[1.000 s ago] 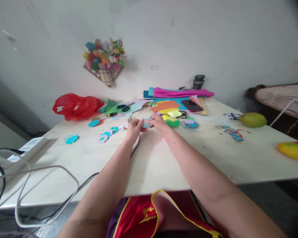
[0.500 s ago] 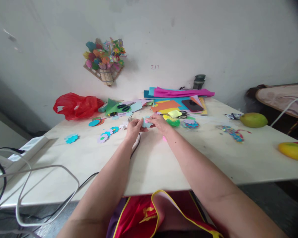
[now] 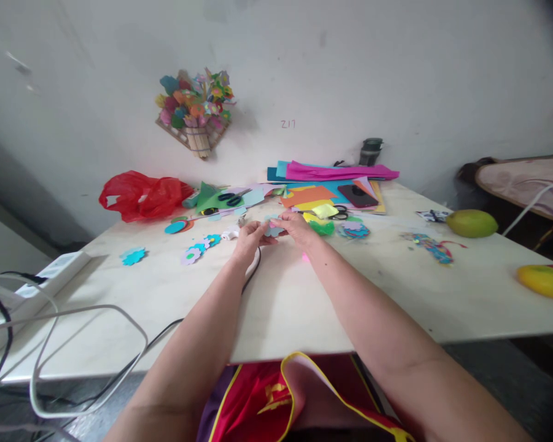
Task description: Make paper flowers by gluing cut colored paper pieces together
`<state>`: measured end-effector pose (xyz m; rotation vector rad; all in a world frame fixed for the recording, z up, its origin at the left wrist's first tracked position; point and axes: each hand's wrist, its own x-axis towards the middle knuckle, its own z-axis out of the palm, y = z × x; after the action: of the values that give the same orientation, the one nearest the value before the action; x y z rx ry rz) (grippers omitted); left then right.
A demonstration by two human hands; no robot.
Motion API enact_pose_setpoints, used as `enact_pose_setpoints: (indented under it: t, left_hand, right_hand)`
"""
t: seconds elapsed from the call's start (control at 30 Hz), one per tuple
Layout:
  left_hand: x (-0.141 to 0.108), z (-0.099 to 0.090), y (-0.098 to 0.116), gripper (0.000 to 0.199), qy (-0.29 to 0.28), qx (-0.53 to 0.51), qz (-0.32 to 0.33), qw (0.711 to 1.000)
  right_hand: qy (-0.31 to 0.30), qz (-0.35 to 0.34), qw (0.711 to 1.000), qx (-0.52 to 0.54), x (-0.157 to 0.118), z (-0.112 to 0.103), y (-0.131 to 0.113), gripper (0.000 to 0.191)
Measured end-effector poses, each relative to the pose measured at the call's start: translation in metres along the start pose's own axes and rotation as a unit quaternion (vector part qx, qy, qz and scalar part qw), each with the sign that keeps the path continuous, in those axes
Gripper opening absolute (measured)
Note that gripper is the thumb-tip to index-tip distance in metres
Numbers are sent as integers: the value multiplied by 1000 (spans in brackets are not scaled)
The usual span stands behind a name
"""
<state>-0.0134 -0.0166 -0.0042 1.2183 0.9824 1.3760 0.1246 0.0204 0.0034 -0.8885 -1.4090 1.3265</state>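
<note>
On the tabletop (image 3: 281, 325), a red plastic bag (image 3: 142, 196) is heaped at the far left corner. A white power strip (image 3: 59, 274) lies along the left edge. A dark lidded cup (image 3: 371, 152) stands at the far edge, towards the right. A green mango (image 3: 472, 223) lies by the right edge, a yellow mango (image 3: 544, 282) nearer the front.

Across my view I count two scissors (image 3: 235, 200), one bouquet (image 3: 193, 104), one red bag (image 3: 142, 197) at nine o'clock and two fruits (image 3: 472, 223) at three.
</note>
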Motion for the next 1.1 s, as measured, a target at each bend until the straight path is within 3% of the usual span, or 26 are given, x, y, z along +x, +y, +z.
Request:
enact_pose_setpoints:
  t: [0.37,0.8,1.1]
  left_hand:
    - [4,-2,-3,50,28,2,15,1000]
    - [3,-1,-2,50,59,14,29,998]
    - [1,-3,1,52,39,12,21,999]
  right_hand:
    - [27,0,1000,3,-1,0,-3,30]
    - [-8,-28,999,-32,-1,-1,0,30]
    - [-1,-28,999,-28,0,-1,-1,33]
